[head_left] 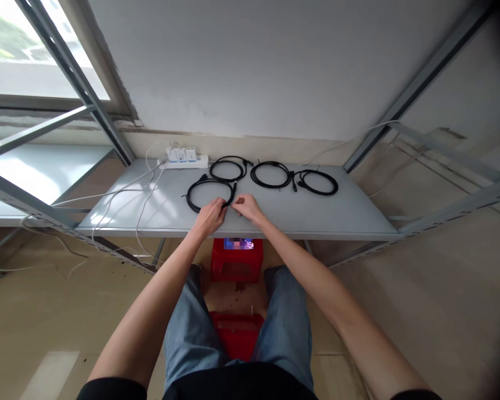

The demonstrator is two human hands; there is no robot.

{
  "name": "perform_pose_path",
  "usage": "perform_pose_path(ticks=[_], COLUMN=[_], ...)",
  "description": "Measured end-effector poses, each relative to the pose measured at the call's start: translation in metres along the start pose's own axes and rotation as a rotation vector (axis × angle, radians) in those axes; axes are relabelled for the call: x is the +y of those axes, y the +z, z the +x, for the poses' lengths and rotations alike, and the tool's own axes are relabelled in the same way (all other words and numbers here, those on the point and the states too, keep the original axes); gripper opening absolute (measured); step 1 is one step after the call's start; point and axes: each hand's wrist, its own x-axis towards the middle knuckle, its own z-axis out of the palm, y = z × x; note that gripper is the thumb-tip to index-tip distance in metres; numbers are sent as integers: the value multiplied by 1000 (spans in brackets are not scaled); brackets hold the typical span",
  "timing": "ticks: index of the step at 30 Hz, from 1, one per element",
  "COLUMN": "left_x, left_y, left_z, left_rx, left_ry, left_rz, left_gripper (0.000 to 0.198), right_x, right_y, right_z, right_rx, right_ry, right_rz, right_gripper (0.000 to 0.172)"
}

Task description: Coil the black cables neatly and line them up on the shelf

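Note:
A coiled black cable (190,191) lies at the front left of the grey shelf (316,214). My left hand (211,215) is closed on the lower right part of this coil. Just right of the coil, my right hand (246,206) has its fingers pinched together; what they hold, if anything, is too small to make out. Three more black coils rest farther back: one (228,179) behind the nearest coil, a second (270,185) near the middle and a third (325,192) to the right.
A white power strip (198,161) with plugs stands at the back left. White cords (144,206) trail over the shelf's left side. Metal uprights (119,141) frame both ends. A red stool (236,272) stands below the front edge, with a wall behind the shelf.

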Motion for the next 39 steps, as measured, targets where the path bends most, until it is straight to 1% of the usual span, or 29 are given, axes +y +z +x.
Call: perform_pose_path(ticks=[2,3,6,10,13,16,24,30,33,34,36,39], left_x=[0,0,-1,-2,-1,0,0,3,3,3,1,0], left_y=[1,1,2,4,3,3,2,-1,-1,-1,0,1], left_z=[0,0,1,1,1,1,1,1,1,1,1,1], left_rx=[-5,-7,-3,1,0,3,2,-9,-13,-14,-16,-6], left_ry=[-8,-9,-4,7,-1,-5,-4,-14,-18,-18,-15,-4], left_rz=[12,17,25,29,34,32,33,32,36,36,37,29], left_gripper=[26,26,25,25,25,25,28,29,29,29,30,31], right_x=[4,4,4,1,-1,0,8,8,7,7,4,-4], right_y=[-2,-3,-2,-1,0,1,-1,0,5,7,11,15], right_z=[2,2,0,-7,-12,-13,-11,-13,-13,-13,-12,-7], right_rx=[5,14,30,5,4,28,4,-10,31,53,92,81], right_ry=[-193,-264,-418,-596,-664,-680,-766,-739,-654,-591,-413,-110], right_rz=[-228,-338,-611,-844,-954,-992,-1052,-988,-889,-833,-691,-429], right_gripper=[12,11,11,12,20,26,27,26,28,28,26,20])
